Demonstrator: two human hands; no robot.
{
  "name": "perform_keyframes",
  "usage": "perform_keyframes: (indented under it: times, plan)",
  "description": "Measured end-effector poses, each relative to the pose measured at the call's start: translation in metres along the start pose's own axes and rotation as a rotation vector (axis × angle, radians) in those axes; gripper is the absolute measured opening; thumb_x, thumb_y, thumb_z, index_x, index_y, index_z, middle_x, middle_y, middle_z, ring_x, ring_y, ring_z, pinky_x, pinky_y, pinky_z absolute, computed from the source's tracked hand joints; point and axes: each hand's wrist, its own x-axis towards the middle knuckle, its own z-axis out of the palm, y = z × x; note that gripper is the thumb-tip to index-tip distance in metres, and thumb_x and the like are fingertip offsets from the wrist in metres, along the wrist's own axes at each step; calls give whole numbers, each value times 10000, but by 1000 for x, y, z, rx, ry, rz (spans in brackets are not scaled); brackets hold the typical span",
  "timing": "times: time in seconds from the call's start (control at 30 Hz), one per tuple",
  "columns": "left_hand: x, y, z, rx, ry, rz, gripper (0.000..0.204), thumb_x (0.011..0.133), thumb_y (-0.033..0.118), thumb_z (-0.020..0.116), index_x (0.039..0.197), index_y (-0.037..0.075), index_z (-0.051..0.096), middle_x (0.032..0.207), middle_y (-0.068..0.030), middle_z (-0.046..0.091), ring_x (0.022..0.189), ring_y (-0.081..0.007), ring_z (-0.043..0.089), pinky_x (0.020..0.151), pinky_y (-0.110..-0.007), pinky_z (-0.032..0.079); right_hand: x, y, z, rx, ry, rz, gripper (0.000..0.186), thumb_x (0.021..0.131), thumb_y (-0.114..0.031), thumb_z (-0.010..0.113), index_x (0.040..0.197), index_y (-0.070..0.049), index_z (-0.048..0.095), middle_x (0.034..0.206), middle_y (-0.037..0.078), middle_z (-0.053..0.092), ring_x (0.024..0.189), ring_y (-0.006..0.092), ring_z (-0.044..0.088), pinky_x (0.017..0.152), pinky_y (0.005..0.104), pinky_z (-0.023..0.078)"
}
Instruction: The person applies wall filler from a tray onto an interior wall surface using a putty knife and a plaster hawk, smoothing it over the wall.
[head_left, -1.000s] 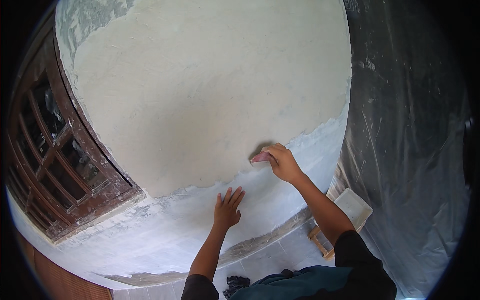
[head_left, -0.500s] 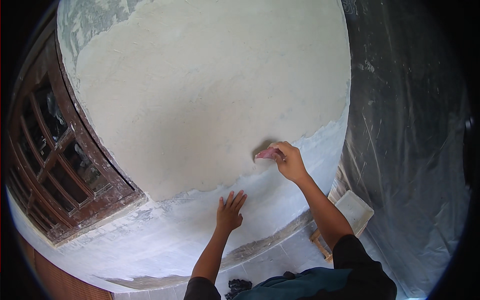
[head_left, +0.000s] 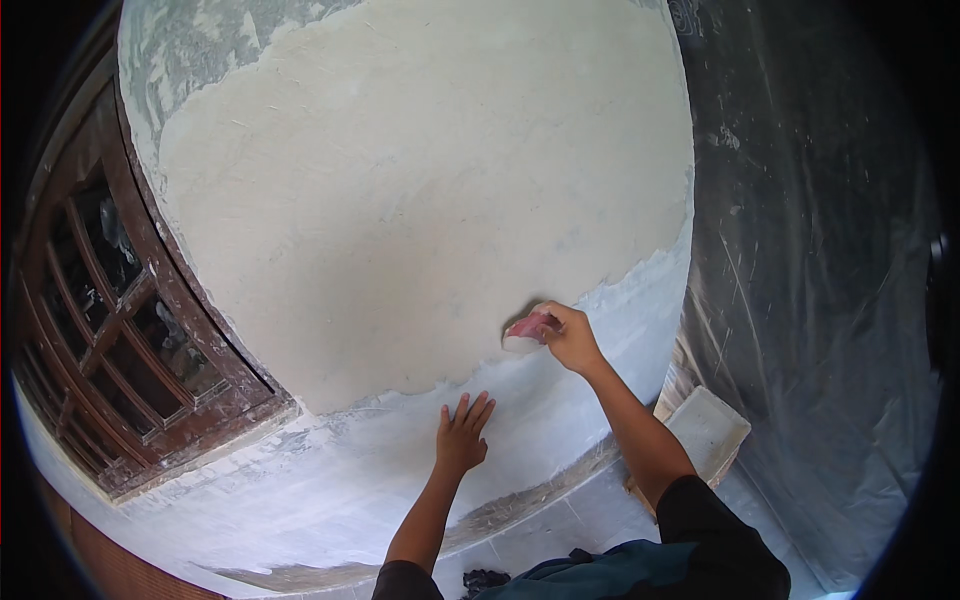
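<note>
My right hand (head_left: 572, 340) grips a thin pinkish-red piece (head_left: 530, 326) with a pale lower edge against the wall. Whether it is sandpaper or a scraper, I cannot tell. It meets the cream-grey coat (head_left: 420, 210) just above the ragged border with the bluish-white lower band (head_left: 540, 400). My left hand (head_left: 461, 440) lies flat on that white band, fingers spread and pointing up, with nothing in it.
At the left is a brown wooden window frame (head_left: 235, 385) with dark panes. Dark plastic sheeting (head_left: 820, 300) hangs at the right. A pale rectangular tray (head_left: 708, 430) sits low beside my right arm. Grey floor tiles (head_left: 545, 525) run along the wall's foot.
My right hand has moved slightly down with the pinkish-red piece, which now shows more of its pale lower edge. My left hand remains flat on the wall.
</note>
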Motion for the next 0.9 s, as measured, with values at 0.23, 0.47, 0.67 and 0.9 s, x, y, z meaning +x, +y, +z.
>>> perform_keyframes:
  times: [0.23, 0.47, 0.67, 0.9]
  plan:
    - [-1, -1, 1, 11, 9, 5, 877, 685, 343, 662, 1463, 255, 268, 1551, 15, 159, 1403, -281, 167, 1056, -608, 188, -2, 6, -8, 84, 147, 46, 258, 783, 131, 546, 1003, 6, 597, 891, 91, 647, 835, 148, 623, 735, 271, 499]
    - [-1, -1, 0, 25, -25, 5, 892, 682, 351, 669, 1467, 252, 256, 1552, 1, 151, 1405, -292, 152, 1055, -616, 180, 6, -7, -23, 297, 184, 73, 235, 811, 129, 534, 1000, 5, 601, 859, 81, 643, 845, 132, 616, 753, 268, 493]
    - [0, -1, -1, 45, -33, 20, 913, 671, 362, 678, 1470, 246, 250, 1552, -13, 149, 1406, -309, 141, 1043, -632, 176, 5, 6, -19, 74, 72, 85, 232, 817, 97, 564, 1024, 1, 605, 884, 86, 643, 827, 125, 614, 728, 263, 499]
    - [1, 0, -10, -9, -71, -26, 916, 668, 313, 679, 1472, 260, 241, 1553, 37, 146, 1401, -245, 160, 1041, -573, 233, 3, 16, -13, 235, 103, 111, 243, 803, 99, 574, 1021, -2, 605, 859, 75, 648, 818, 123, 608, 715, 266, 507]
